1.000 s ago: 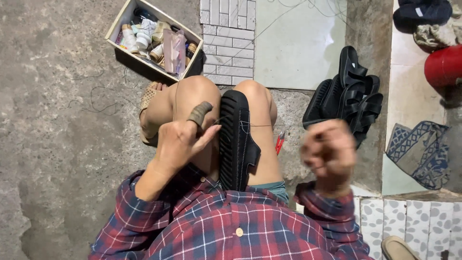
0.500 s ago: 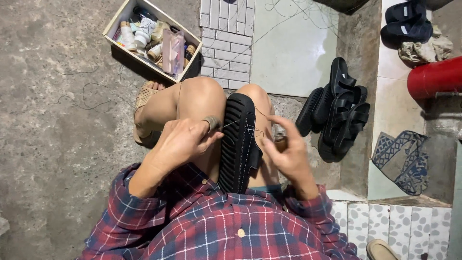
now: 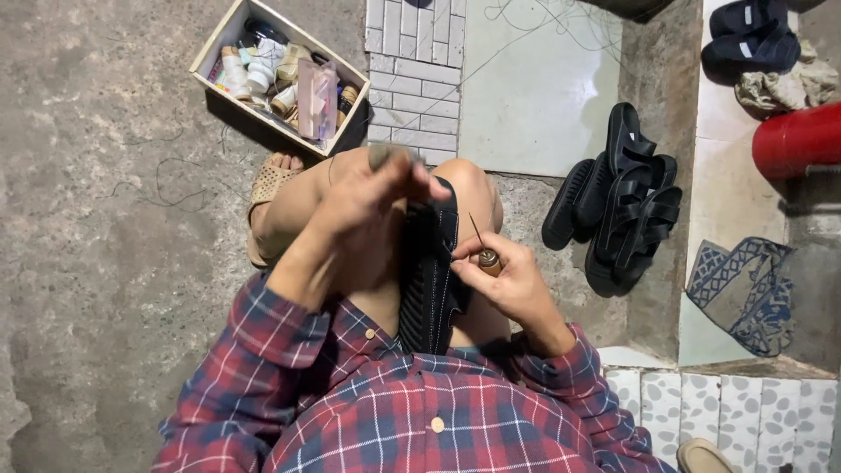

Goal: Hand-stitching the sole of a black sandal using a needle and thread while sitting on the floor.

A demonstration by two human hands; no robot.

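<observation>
Here we hold a black sandal [image 3: 431,280] clamped between our bare knees, sole side facing us, its long axis running straight away from our body toward the tiled strip ahead, the far end rising between the kneecaps. Our right hand [image 3: 508,280] curls narrowly around a stitching awl [image 3: 484,254]; its brown wooden handle sits in the fingers and the thin metal needle slants up and slightly left, away from us, just beside the sandal's right edge. Our left hand [image 3: 368,197] is lifted above the left knee, fingers pinched together at the top, but blur hides what, if anything, they grip. A fine thread [image 3: 526,52] trails from the sandal up across the pale slab.

We sit low on a rough grey concrete floor [image 3: 96,263], with loose thread ends lying on it at left. Ahead of our left knee stands an open cardboard box [image 3: 219,48] holding thread spools and small supplies. Beyond our knees lie white brick-pattern tiles [image 3: 412,44] and a smooth pale slab [image 3: 534,96]. To the right, well apart from us, a pile of black sandals [image 3: 626,201] rests on the concrete, a patterned cloth [image 3: 745,289] lies further right, and a red cylinder [image 3: 802,140] sits near the edge. Our plaid shirt [image 3: 412,412] fills the bottom.
</observation>
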